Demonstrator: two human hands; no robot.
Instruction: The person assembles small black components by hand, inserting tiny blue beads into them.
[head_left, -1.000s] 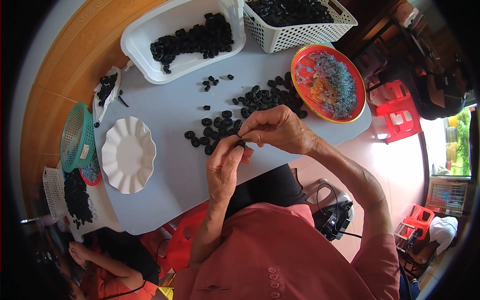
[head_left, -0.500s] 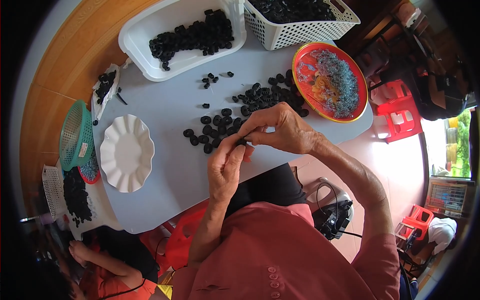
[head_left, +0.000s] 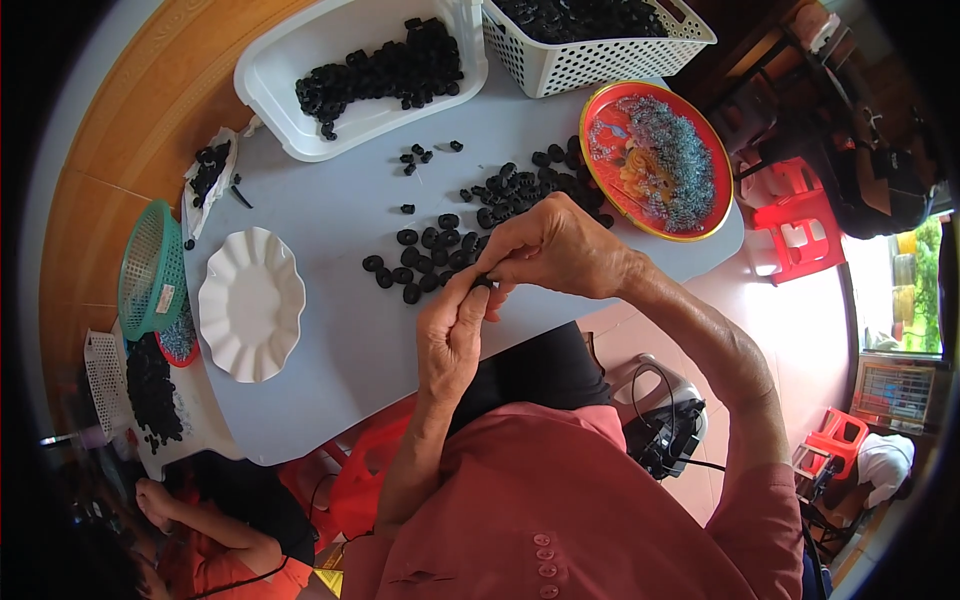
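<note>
Both hands meet over the near edge of the grey table (head_left: 330,350). My left hand (head_left: 450,335) pinches a small black oval part (head_left: 482,282) between thumb and fingers. From the right, my right hand (head_left: 570,250) reaches over with its thumb and forefinger closed at the same part; whether they grip the part itself or a tiny piece on it is hidden. Just beyond the fingers lie loose black oval parts with hollow middles (head_left: 407,237), thickening into a pile (head_left: 515,190) partly behind my right hand.
A red round tray (head_left: 598,165) of small clear bluish pieces overlaps the pile's right side. Farther back stand a white tub (head_left: 270,75) and a perforated white basket (head_left: 545,75), both with black parts. Left are a scalloped white dish (head_left: 250,305) and a green basket (head_left: 150,270). Another person's arm (head_left: 215,525) is lower left.
The table and its things have shifted slightly left and up in the picture. My hands keep the same pinch on the small part, the right wrist raised a little.
</note>
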